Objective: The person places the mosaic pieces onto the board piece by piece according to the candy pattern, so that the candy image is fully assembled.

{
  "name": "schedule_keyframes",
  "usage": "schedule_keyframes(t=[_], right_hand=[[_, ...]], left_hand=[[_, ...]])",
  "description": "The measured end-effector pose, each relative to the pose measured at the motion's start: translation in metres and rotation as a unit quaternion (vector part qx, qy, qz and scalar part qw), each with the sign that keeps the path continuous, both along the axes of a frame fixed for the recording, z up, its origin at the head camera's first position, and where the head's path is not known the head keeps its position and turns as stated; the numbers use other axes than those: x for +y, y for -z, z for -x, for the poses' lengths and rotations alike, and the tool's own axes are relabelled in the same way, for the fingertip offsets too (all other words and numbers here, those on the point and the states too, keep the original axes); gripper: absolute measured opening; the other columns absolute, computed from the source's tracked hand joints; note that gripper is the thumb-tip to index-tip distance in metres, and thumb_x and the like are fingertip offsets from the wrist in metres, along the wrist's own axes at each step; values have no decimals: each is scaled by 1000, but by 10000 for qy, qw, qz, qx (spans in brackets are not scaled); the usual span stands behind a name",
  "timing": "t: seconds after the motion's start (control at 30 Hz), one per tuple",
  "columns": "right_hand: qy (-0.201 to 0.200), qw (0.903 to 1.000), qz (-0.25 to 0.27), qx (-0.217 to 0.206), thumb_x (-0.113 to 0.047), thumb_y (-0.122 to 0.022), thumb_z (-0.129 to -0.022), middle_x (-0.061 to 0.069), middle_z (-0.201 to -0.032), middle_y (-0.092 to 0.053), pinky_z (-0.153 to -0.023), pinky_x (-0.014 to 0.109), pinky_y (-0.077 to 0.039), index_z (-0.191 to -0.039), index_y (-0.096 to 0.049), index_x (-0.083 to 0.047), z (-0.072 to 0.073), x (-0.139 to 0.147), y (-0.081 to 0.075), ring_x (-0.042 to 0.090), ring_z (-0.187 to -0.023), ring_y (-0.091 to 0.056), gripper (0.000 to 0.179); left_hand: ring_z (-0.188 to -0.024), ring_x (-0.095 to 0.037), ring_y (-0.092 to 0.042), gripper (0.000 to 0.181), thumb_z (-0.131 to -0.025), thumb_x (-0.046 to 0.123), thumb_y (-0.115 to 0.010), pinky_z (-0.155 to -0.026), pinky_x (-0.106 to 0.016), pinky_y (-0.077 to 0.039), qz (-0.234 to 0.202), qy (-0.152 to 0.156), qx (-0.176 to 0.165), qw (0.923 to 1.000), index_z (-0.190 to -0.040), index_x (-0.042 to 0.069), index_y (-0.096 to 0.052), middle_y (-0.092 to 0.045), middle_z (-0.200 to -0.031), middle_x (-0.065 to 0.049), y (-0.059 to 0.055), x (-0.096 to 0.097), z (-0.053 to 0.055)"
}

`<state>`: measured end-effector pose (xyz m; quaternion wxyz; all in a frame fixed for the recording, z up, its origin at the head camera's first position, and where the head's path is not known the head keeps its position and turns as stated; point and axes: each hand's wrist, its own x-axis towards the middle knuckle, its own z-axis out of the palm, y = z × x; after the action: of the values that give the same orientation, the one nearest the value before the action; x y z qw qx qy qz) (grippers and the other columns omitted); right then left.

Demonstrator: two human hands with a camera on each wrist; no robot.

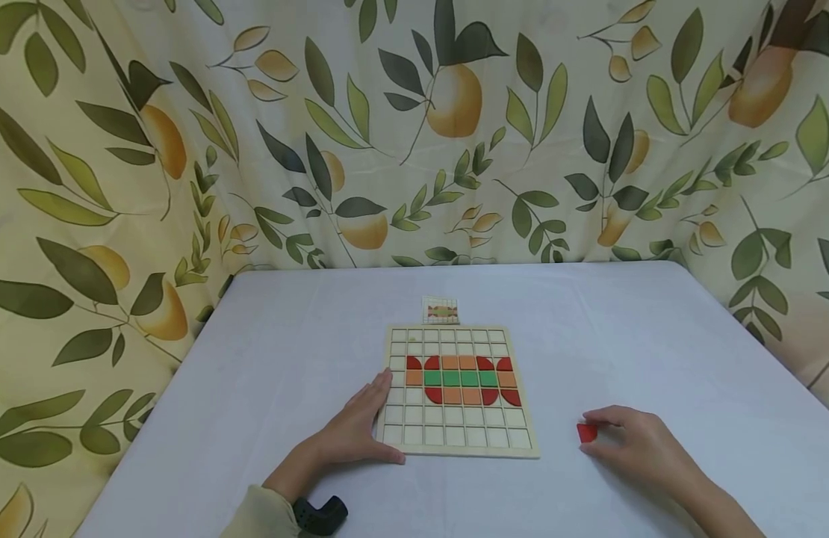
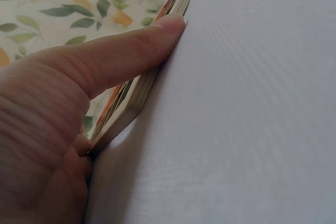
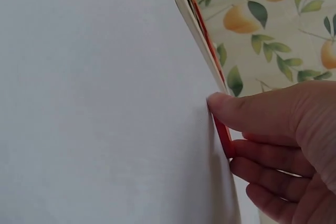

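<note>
A light wooden grid board [image 1: 455, 436] lies flat on the table, with red curved tiles [image 1: 432, 395], orange square tiles [image 1: 467, 362] and a row of green square tiles [image 1: 460, 378] set in its middle rows. My left hand [image 1: 350, 430] rests at the board's near left corner, fingers along the left side and thumb at the near edge. The left wrist view shows that thumb [image 2: 126, 53] straight against the board's edge [image 2: 137, 95]. Right of the board, my right hand [image 1: 646, 448] pinches a red tile [image 1: 586, 433] between thumb and fingers; the right wrist view shows this tile [image 3: 223, 139] edge-on.
A small pattern card [image 1: 441, 309] lies just beyond the board's far edge, printed with a similar coloured design. White cloth covers the table [image 1: 307, 321]. A leaf-and-fruit patterned curtain [image 1: 414, 172] hangs behind and at the sides. A black wrist strap [image 1: 320, 515] shows by the left sleeve.
</note>
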<state>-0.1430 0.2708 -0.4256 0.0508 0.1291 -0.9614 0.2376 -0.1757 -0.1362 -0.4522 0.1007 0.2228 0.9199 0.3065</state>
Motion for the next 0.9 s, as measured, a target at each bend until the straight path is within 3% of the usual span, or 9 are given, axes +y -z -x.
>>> schedule_keyframes(t=[0.27,0.5,0.8,0.9], right_hand=[[-11,9991,101,410,-10,-82,-63,0,-89,-68,-75,42,-51,-94,-71,-7,-3,-3,5,22,-85,-62,32],[-32,9947,86,1022,-9,-84,-59,-6,-84,-67,-71,27,-51,-89,-72,-10,-4,-5,8,16,-81,-62,32],[176,9973,304,646,-9,-81,-64,-6,-90,-67,-74,22,-49,-93,-71,-12,-2,-8,11,15,-85,-61,31],[260,9980,440,380,-11,-80,-67,-7,-93,-67,-77,29,-50,-96,-71,-13,0,-12,10,14,-88,-60,30]], left_hand=[[-138,-14,-3,129,-56,63,-76,-110,-38,-8,-5,18,42,10000,-148,7,-6,-5,-153,-3,0,0,0],[-138,-14,-3,128,-55,63,-76,-110,-38,-9,11,-4,63,10000,-148,7,-7,-6,-153,-3,0,0,0],[-138,-15,-4,128,-56,64,-75,-110,-40,-9,-33,9,106,9999,-148,6,-8,-6,-153,-4,1,0,0],[-138,-15,-4,128,-56,64,-75,-110,-40,-9,-8,13,112,9999,-148,6,-7,-6,-153,-4,1,0,1]])
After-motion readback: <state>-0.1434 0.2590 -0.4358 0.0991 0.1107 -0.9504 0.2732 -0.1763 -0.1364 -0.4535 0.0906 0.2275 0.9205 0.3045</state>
